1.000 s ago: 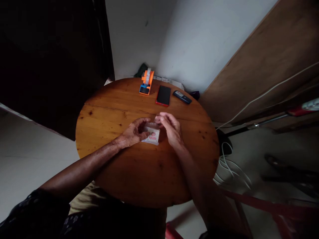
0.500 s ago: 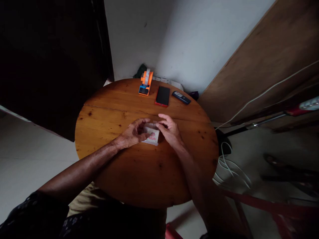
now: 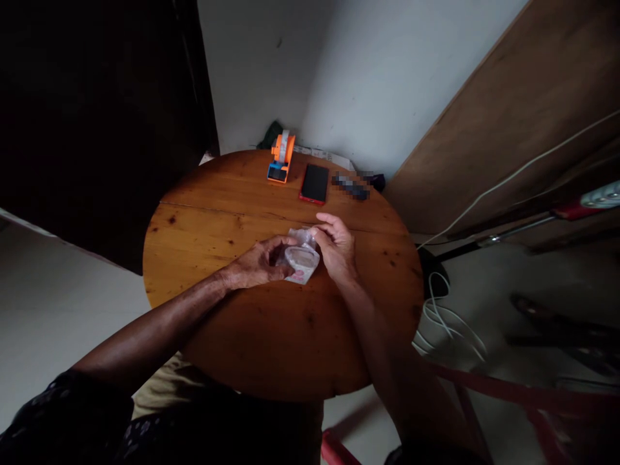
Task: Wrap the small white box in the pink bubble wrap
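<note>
A small clear plastic packet (image 3: 301, 274) with white and pink print stands over the table, its mouth spread into an oval facing up. My left hand (image 3: 264, 261) grips its left side, thumb in front and fingers behind. At the packet's raised back flap (image 3: 303, 236), my right hand (image 3: 335, 248) pinches the crinkled plastic between thumb and index finger, with other fingers lifted. What lies inside the packet is too dim to make out.
The round wooden table (image 3: 203, 226) carries an orange tape dispenser (image 3: 281, 156), a red-edged phone (image 3: 314, 183) and a blurred dark object (image 3: 351, 185) along its far edge. A white wall rises behind. Pale cable (image 3: 450, 323) lies coiled on the floor at right.
The packet has tipped so its mouth shows as an open oval, and its back flap stands higher. My right hand has closed on that flap. My left hand keeps its grip.
</note>
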A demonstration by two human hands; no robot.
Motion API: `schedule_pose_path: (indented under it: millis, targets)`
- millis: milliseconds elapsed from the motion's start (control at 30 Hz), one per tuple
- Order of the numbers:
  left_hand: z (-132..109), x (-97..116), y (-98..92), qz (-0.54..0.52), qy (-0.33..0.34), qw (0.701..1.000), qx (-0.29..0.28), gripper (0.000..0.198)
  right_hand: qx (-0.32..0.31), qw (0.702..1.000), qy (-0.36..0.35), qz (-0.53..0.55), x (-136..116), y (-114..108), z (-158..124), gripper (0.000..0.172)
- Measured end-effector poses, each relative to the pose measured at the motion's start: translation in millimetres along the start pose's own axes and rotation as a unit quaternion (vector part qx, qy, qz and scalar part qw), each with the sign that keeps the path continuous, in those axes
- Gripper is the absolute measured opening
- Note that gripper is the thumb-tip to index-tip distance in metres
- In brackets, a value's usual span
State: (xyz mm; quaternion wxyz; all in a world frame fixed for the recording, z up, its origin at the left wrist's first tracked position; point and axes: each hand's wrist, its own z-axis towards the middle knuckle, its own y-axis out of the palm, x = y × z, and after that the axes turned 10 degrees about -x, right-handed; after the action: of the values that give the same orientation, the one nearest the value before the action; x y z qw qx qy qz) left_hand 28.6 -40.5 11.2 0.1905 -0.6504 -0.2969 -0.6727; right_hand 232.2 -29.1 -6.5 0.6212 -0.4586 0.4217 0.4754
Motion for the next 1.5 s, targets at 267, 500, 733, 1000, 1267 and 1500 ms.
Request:
schedule_pose_path:
  millis: [267,500,733,1000,1267,1500]
  targets:
    - [5.1,-10.6,-2.5,-0.029,0.003,0.999,0.031,0.081,0.015,0.999,-0.025,-0.015,-3.8,-11.4,0.7,0.031]
    - [7.1,-13.6,-5.4,-0.028,0.011,0.998,0.05,0.097,-0.008,1.0,0.013,-0.019,-10.2,-27.0,-6.8,0.028]
    - [3.4,-5.0,-5.7,-0.017,0.027,0.999,0.042,0.105,-0.104,0.992,0.056,-0.049,-4.8,-17.9,-8.2,0.03]
    - [1.1,4.2,-4.0,-0.028,0.035,0.998,0.042,0.092,-0.125,0.992,0.025,-0.026,-1.9,-11.4,-7.3,0.028]
    - [2.5,-2.3,-12.0,-0.044,0.015,0.999,0.018,0.064,-0.091,0.995,0.014,-0.029,-4.9,-8.7,-8.3,0.028]
    - [3.3,-2.4,-11.5,-0.043,0.002,0.997,0.057,0.064,0.019,0.989,-0.048,-0.136,-7.5,-8.2,-9.0,0.018]
